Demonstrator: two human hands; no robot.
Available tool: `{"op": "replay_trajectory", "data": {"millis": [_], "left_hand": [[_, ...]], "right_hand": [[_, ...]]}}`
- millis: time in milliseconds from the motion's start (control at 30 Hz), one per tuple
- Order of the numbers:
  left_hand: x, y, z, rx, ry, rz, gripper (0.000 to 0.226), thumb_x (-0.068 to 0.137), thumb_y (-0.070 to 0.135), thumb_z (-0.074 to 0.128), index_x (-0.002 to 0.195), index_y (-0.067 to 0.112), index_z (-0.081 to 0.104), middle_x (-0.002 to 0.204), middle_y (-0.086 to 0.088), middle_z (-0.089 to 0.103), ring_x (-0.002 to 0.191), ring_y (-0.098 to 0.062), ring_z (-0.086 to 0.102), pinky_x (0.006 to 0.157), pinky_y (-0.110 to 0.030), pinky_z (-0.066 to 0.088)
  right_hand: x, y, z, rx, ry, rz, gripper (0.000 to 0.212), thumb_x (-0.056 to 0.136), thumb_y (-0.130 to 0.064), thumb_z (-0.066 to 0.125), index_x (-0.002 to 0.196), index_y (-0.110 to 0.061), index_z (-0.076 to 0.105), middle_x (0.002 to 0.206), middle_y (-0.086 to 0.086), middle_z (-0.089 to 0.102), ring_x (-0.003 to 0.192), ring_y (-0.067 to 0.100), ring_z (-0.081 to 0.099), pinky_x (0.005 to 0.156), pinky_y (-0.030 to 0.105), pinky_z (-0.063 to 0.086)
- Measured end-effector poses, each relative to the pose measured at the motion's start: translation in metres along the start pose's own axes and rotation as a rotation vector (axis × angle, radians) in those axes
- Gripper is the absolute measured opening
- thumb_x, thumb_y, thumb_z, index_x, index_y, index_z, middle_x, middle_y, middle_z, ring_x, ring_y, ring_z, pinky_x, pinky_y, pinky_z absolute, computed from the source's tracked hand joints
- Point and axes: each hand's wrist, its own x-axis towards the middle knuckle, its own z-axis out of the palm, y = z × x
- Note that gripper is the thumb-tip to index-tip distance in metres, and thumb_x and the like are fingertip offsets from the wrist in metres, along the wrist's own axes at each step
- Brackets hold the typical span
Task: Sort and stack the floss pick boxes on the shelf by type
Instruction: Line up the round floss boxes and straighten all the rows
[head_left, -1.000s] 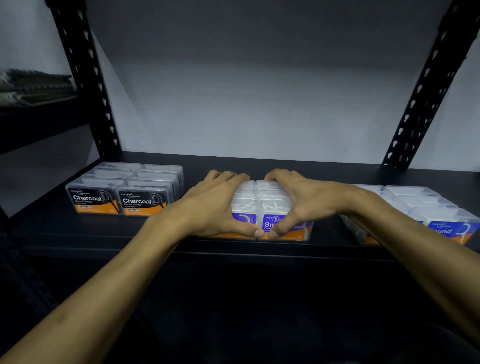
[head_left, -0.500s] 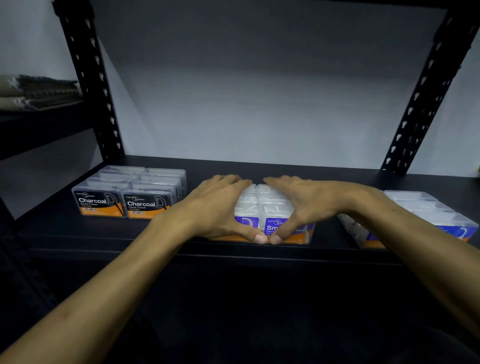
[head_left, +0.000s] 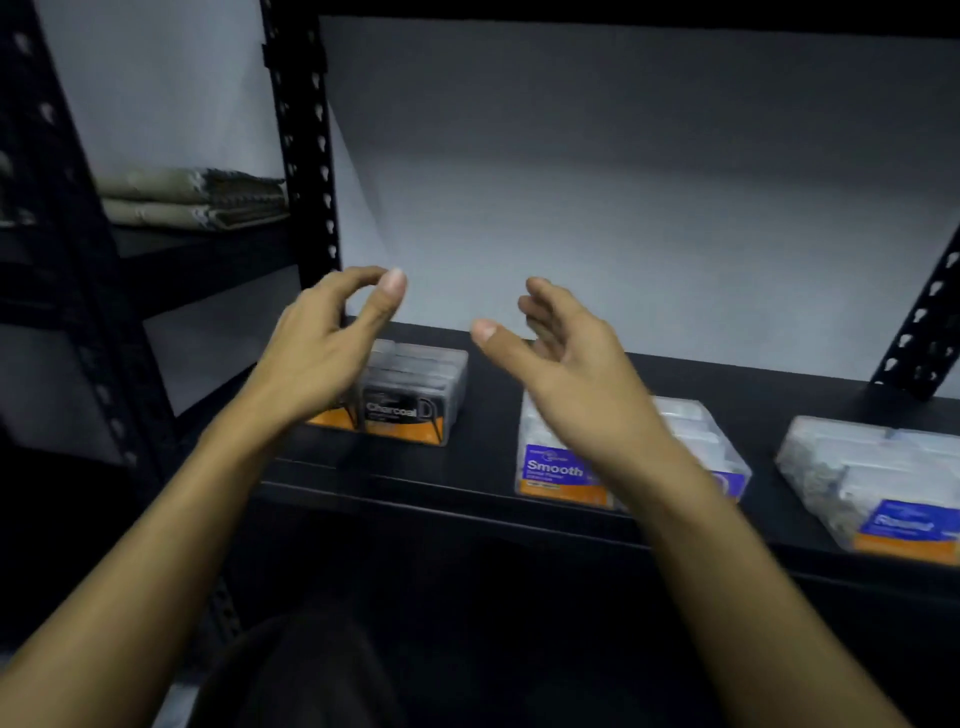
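Three groups of clear floss pick boxes sit along the front of the black shelf (head_left: 488, 415). The Charcoal boxes (head_left: 410, 400) with black and orange labels are at the left. The Smooth boxes (head_left: 556, 470) with purple labels are in the middle. A third group with blue labels (head_left: 878, 483) lies at the right. My left hand (head_left: 327, 343) hovers above the Charcoal group, fingers curled and apart, holding nothing. My right hand (head_left: 566, 358) is raised above the Smooth group, fingers spread and empty. Its forearm hides part of the Smooth boxes.
Black perforated uprights stand at the back left (head_left: 306, 156) and back right (head_left: 919, 343). A neighbouring shelf at the left holds folded cloth (head_left: 197, 200). A grey wall (head_left: 623, 197) closes the back; bare shelf lies behind the boxes.
Both hands have let go of the Smooth boxes and lifted up and apart. The view has swung left and moved closer.
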Motion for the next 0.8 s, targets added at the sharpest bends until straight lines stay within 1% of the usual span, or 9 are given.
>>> {"op": "replay_trajectory", "data": {"millis": [167, 233, 300, 400, 500, 600, 667, 733, 800], "left_hand": [[0.013, -0.059, -0.021, 0.006, 0.122, -0.217, 0.053, 0.093, 0.065, 0.046, 0.124, 0.027, 0.066, 0.127, 0.002, 0.068, 0.123, -0.017, 0.059, 0.107, -0.042, 0.045], [0.015, -0.076, -0.021, -0.068, 0.144, -0.307, 0.051, 0.091, 0.060, 0.053, 0.121, 0.022, 0.069, 0.122, 0.002, 0.070, 0.119, -0.015, 0.061, 0.105, -0.037, 0.045], [0.015, -0.091, -0.018, -0.219, 0.165, -0.417, 0.055, 0.084, 0.058, 0.061, 0.117, 0.017, 0.071, 0.116, 0.001, 0.072, 0.110, -0.013, 0.066, 0.100, -0.034, 0.049], [0.013, -0.103, -0.009, -0.541, 0.147, -0.570, 0.045, 0.084, 0.048, 0.068, 0.111, 0.013, 0.072, 0.100, -0.004, 0.078, 0.096, -0.021, 0.074, 0.091, -0.037, 0.056], [0.016, -0.104, 0.002, -0.672, 0.120, -0.584, 0.028, 0.089, 0.039, 0.068, 0.099, 0.014, 0.073, 0.091, -0.005, 0.079, 0.091, -0.022, 0.075, 0.083, -0.033, 0.057], [0.017, -0.105, 0.009, -0.614, 0.070, -0.560, 0.051, 0.081, 0.049, 0.069, 0.118, 0.013, 0.070, 0.107, -0.004, 0.077, 0.100, -0.019, 0.072, 0.096, -0.037, 0.054], [0.017, -0.106, 0.010, -0.562, 0.049, -0.536, 0.042, 0.087, 0.038, 0.067, 0.121, 0.013, 0.069, 0.112, -0.003, 0.074, 0.104, -0.015, 0.069, 0.099, -0.034, 0.052], [0.016, -0.108, 0.012, -0.546, 0.044, -0.515, 0.034, 0.092, 0.024, 0.064, 0.122, 0.011, 0.068, 0.110, -0.001, 0.074, 0.102, -0.013, 0.069, 0.098, -0.032, 0.052], [0.016, -0.109, 0.012, -0.550, 0.050, -0.508, 0.031, 0.092, 0.022, 0.064, 0.121, 0.013, 0.069, 0.108, 0.003, 0.074, 0.101, -0.013, 0.070, 0.099, -0.032, 0.052]], "right_hand": [[0.015, 0.009, 0.097, 0.015, 0.111, 0.078, 0.077, 0.098, -0.048, 0.054, 0.159, -0.020, 0.017, 0.167, -0.004, 0.016, 0.152, 0.013, 0.016, 0.116, 0.025, 0.017], [0.027, 0.021, 0.111, 0.031, 0.213, 0.141, 0.079, 0.098, -0.048, 0.053, 0.159, -0.015, 0.015, 0.168, 0.000, 0.013, 0.154, 0.017, 0.012, 0.124, 0.034, 0.016], [0.039, 0.033, 0.117, 0.050, 0.288, 0.224, 0.083, 0.097, -0.051, 0.054, 0.159, -0.014, 0.013, 0.168, 0.004, 0.014, 0.154, 0.022, 0.013, 0.125, 0.043, 0.018], [0.052, 0.047, 0.119, 0.116, 0.318, 0.327, 0.089, 0.094, -0.057, 0.053, 0.160, -0.017, 0.009, 0.167, 0.006, 0.019, 0.152, 0.026, 0.023, 0.122, 0.044, 0.023], [0.058, 0.057, 0.119, 0.140, 0.307, 0.377, 0.089, 0.093, -0.060, 0.052, 0.161, -0.021, 0.008, 0.166, 0.005, 0.023, 0.150, 0.027, 0.028, 0.120, 0.044, 0.026], [0.065, 0.066, 0.120, 0.201, 0.287, 0.404, 0.096, 0.086, -0.067, 0.055, 0.160, -0.021, 0.013, 0.163, 0.003, 0.029, 0.147, 0.026, 0.034, 0.120, 0.047, 0.029], [0.070, 0.071, 0.122, 0.234, 0.259, 0.413, 0.105, 0.073, -0.074, 0.057, 0.157, -0.018, 0.027, 0.157, 0.003, 0.040, 0.139, 0.025, 0.045, 0.116, 0.048, 0.036], [0.075, 0.077, 0.124, 0.218, 0.234, 0.398, 0.105, 0.064, -0.079, 0.057, 0.148, -0.018, 0.043, 0.147, 0.004, 0.053, 0.131, 0.023, 0.055, 0.112, 0.048, 0.042], [0.079, 0.085, 0.126, 0.208, 0.222, 0.393, 0.104, 0.062, -0.080, 0.059, 0.145, -0.019, 0.046, 0.145, 0.004, 0.055, 0.131, 0.023, 0.055, 0.111, 0.048, 0.043]]}}
